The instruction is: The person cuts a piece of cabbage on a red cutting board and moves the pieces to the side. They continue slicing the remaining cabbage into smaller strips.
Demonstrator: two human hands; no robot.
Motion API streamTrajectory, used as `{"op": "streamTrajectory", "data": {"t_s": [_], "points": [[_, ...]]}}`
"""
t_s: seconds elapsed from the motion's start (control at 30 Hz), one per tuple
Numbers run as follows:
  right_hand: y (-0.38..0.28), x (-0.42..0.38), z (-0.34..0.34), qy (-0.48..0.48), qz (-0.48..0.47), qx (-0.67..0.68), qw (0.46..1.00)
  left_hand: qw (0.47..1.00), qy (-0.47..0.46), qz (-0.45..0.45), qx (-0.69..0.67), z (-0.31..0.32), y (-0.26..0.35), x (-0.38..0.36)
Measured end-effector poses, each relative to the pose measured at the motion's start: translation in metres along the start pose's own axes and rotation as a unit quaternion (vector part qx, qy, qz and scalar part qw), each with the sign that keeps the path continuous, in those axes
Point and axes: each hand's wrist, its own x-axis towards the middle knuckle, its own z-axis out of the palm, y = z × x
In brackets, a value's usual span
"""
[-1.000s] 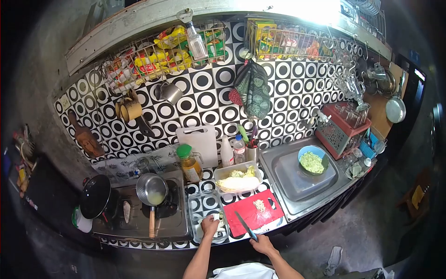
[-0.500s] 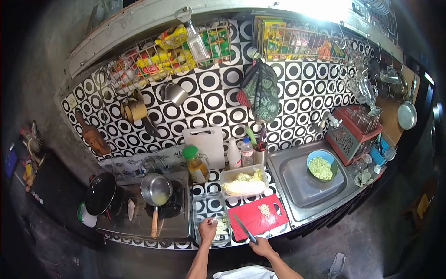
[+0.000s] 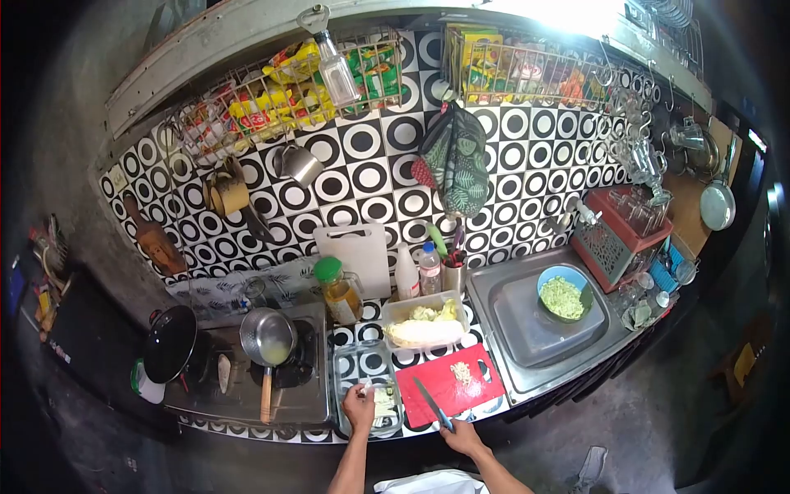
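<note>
Two things were in my grip: a small white piece [image 3: 368, 392] in my left hand [image 3: 359, 409], over the glass dish [image 3: 362, 365] of pale strips [image 3: 384, 404], and a knife [image 3: 431, 402] in my right hand [image 3: 463, 437], pointing across the red board [image 3: 440, 370]. Chopped bits [image 3: 463, 373] lay there; board and dish sat on the desk [image 3: 368, 333].

We see 2 wire baskets [image 3: 514, 100] of packets above patterned tiles [image 3: 364, 140], 1 steel mug [image 3: 303, 168] and a leaf-print cloth [image 3: 463, 169] hanging below, 1 green-lidded pitcher [image 3: 339, 295] near 2 bottles [image 3: 430, 273], and 1 saucepan [image 3: 263, 329] on the stove [image 3: 309, 405].
</note>
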Motion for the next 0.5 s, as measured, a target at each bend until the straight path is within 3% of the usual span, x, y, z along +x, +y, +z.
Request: {"op": "streamTrajectory", "data": {"t_s": [0.27, 0.43, 0.47, 0.5], "points": [[0.005, 0.004, 0.004, 0.001, 0.002, -0.010, 1.000, 0.992, 0.030, -0.104, -0.068, -0.004, -0.014, -0.007], [0.006, -0.003, 0.007, 0.014, 0.008, -0.009, 1.000, 0.970, -0.041, -0.158, -0.181, 0.011, -0.021, -0.015], [0.011, -0.002, 0.009, 0.019, 0.007, -0.005, 1.000, 0.950, -0.076, -0.173, -0.249, 0.020, -0.003, -0.019], [0.014, -0.003, 0.010, 0.051, -0.015, 0.010, 0.999, 0.948, -0.137, -0.178, -0.226, 0.020, 0.031, -0.022]]}}
